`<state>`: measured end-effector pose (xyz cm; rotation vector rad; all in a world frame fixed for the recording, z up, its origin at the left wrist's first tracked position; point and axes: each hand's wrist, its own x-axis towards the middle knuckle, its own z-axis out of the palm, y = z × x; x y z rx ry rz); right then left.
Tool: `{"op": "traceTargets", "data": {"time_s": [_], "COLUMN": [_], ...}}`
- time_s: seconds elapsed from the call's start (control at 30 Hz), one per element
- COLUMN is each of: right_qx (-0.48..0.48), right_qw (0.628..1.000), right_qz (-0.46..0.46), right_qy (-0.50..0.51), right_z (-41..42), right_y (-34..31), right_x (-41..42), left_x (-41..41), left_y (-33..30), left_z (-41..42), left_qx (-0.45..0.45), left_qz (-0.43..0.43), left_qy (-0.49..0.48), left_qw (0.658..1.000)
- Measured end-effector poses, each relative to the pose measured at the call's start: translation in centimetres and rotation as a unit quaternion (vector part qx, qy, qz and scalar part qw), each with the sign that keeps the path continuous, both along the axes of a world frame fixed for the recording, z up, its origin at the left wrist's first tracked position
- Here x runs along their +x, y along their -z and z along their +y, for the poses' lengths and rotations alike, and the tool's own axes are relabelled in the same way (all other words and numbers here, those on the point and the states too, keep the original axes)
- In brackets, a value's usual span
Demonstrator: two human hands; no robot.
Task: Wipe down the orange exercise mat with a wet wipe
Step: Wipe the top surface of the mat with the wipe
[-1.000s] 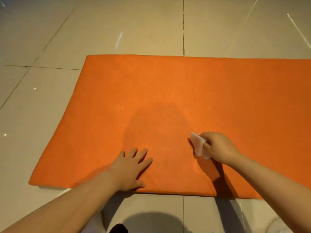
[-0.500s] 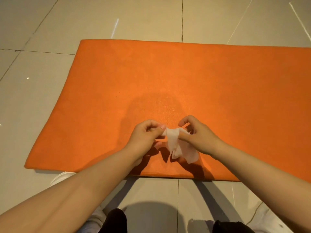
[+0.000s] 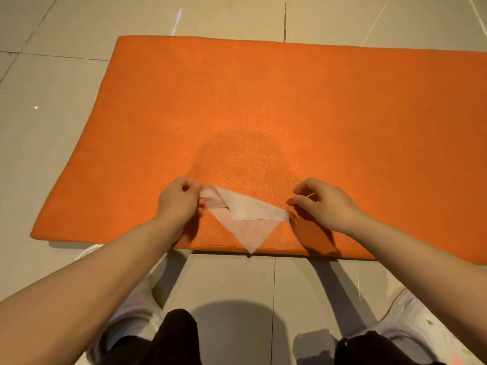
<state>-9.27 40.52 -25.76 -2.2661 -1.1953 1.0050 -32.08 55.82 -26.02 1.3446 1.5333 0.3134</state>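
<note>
An orange exercise mat point(image 3: 263, 101) lies flat on the tiled floor and runs out of view at the right. A white wet wipe point(image 3: 247, 219) hangs stretched between my hands above the mat's near edge, partly unfolded, with one corner pointing down. My left hand point(image 3: 179, 204) pinches the wipe's left end. My right hand point(image 3: 324, 204) pinches its right end. A darker round shadow falls on the mat just beyond the wipe.
Beige floor tiles point(image 3: 52, 127) with dark grout lines surround the mat. My white shoes point(image 3: 131, 317) and dark trouser legs point(image 3: 176, 335) stand on the tiles just in front of the mat's near edge.
My left hand lifted off the mat and took hold of the wipe. Both hands have since pulled apart, spreading the bunched wipe open.
</note>
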Motion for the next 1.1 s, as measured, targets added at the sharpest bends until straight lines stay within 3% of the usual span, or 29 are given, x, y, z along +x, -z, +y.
{"op": "traceTargets", "data": {"time_s": [0.1,0.17,0.23,0.37,0.5,0.57,0.67,0.8,0.9,1.1], "right_qx": [-0.028,-0.046,-0.069,-0.085,-0.056,-0.003,0.089,0.071,0.109,0.199], "right_qw": [0.982,0.961,0.934,0.907,0.902,0.895,0.898,0.899,0.899,0.860], "right_qz": [-0.126,-0.176,-0.239,-0.299,-0.306,-0.330,-0.383,-0.406,-0.409,-0.466], "right_qy": [-0.137,-0.210,-0.258,-0.284,-0.300,-0.300,-0.199,-0.150,-0.115,-0.060], "right_z": [-3.0,-5.7,-8.2,-9.7,-9.3,-10.0,-12.0,-13.2,-12.6,-13.2], "right_y": [1.6,2.5,3.6,4.6,3.3,2.2,0.8,0.1,-2.0,-9.2], "right_x": [1.2,1.0,0.6,0.6,1.8,2.1,1.9,2.1,2.9,4.2], "left_x": [-2.1,-2.6,-2.4,-1.5,-2.1,-2.6,-3.3,-2.8,-2.0,-0.4], "left_y": [0.8,0.8,1.2,3.6,4.2,3.8,2.4,-0.2,-1.7,-6.3], "left_z": [1.8,1.4,-0.2,-4.0,-5.2,-4.4,-3.0,-2.4,-2.3,-3.8], "left_qx": [0.167,0.233,0.279,0.290,0.303,0.325,0.378,0.426,0.460,0.562], "left_qz": [0.173,0.183,0.166,0.184,0.239,0.262,0.252,0.234,0.195,0.081], "left_qy": [0.123,0.225,0.369,0.601,0.642,0.637,0.613,0.608,0.586,0.494], "left_qw": [0.963,0.928,0.871,0.721,0.662,0.648,0.646,0.627,0.638,0.658]}}
